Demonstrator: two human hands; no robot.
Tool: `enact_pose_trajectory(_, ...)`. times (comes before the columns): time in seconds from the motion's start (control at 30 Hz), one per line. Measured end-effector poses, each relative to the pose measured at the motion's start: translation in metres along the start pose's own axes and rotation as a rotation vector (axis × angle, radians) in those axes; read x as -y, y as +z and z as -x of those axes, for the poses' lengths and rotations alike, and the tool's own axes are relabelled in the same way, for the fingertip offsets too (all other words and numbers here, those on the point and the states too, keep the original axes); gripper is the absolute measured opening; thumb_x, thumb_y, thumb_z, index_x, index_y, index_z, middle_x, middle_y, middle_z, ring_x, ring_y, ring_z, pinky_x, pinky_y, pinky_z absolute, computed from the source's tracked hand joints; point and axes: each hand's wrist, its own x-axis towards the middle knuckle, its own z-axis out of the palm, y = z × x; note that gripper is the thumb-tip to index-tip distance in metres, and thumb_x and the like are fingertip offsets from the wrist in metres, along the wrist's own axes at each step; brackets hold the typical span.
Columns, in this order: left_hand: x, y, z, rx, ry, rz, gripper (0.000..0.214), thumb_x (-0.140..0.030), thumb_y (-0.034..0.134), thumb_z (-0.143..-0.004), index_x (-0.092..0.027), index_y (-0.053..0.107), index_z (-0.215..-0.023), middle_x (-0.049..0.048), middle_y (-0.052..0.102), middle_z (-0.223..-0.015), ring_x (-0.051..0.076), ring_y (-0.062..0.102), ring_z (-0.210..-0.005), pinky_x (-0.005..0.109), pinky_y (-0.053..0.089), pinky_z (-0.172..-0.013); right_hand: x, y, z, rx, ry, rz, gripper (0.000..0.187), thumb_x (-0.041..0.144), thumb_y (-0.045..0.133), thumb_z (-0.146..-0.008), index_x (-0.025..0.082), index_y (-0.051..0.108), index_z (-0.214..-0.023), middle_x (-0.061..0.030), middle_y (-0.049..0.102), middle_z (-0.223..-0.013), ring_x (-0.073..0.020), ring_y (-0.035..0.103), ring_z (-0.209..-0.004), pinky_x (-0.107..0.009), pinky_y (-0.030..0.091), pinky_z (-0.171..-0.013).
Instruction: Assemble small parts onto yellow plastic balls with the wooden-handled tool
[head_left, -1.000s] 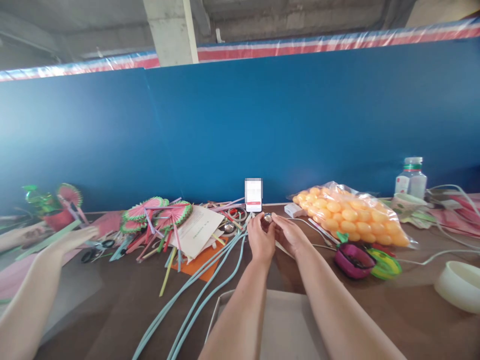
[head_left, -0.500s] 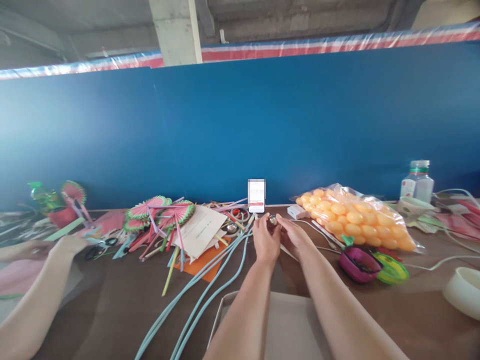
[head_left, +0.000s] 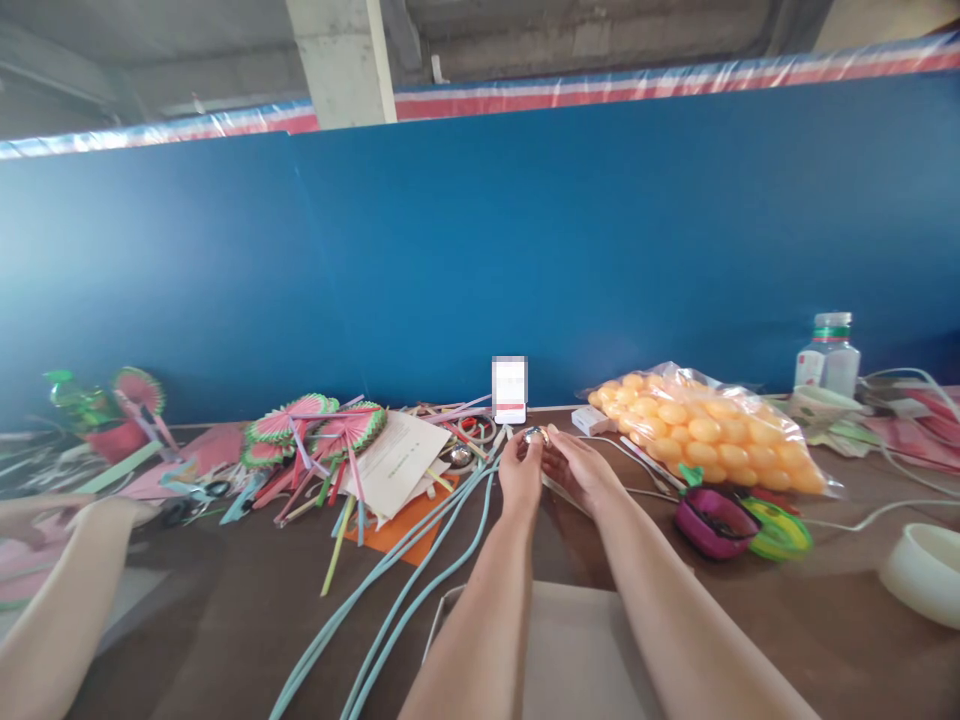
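My left hand (head_left: pixel 521 480) is closed on a small shiny, rounded silver-coloured piece (head_left: pixel 534 436), held between thumb and fingers just above the table. My right hand (head_left: pixel 585 472) meets it from the right, fingertips bent against the same piece; its exact kind is too small to make out. A similar shiny silver rounded piece (head_left: pixel 460 456) lies left of my hands, among paper strips. Directly beyond my fingers a phone (head_left: pixel 510 400) stands upright with its screen lit and partly blurred. Light blue cords (head_left: pixel 427 540) run past my left wrist.
Pink and green paper fans (head_left: pixel 292 432), a white sheet (head_left: pixel 397 460) and orange paper (head_left: pixel 420 530) lie left. On the right are a bag of orange balls (head_left: pixel 705 430), a purple container (head_left: pixel 714 522) and a tape roll (head_left: pixel 926 572). Another person's hands (head_left: pixel 90 515) work at far left.
The silver piece has shifted slightly left and shows more between my fingers. My right hand's fingers have spread a little. The other person's hand at far left has moved left and down.
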Motion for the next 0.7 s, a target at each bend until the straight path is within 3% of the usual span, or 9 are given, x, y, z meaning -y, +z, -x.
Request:
enact_pose_trajectory(0.3, -0.0007, -0.0010, 0.0000, 0.025, 0.019, 0.030, 0.041, -0.048, 0.061, -0.081, -0.017, 0.070, -0.106, 0.0099, 0.071, -0.103, 0.023, 0.065, -0.097, 0.034, 0.049, -0.088, -0.0003, 0.0022, 0.0009, 0.026, -0.033, 0.005, 0.013, 0.025, 0.072, -0.078, 0.021, 0.071, -0.090, -0.0025, 0.074, -0.083, -0.0106, 0.066, -0.066, -0.020, 0.055, -0.062)
enact_pose_trajectory(0.7, -0.0081, -0.0020, 0.0050, 0.022, -0.033, 0.019, 0.042, -0.053, 0.063, -0.078, -0.017, 0.072, -0.097, 0.0085, 0.071, -0.089, 0.022, 0.065, -0.087, 0.032, 0.051, -0.079, -0.0047, 0.0008, -0.0043, 0.058, -0.088, 0.000, 0.018, 0.029, 0.078, -0.070, 0.019, 0.072, -0.083, -0.0022, 0.070, -0.072, -0.0125, 0.064, -0.066, -0.025, 0.054, -0.065)
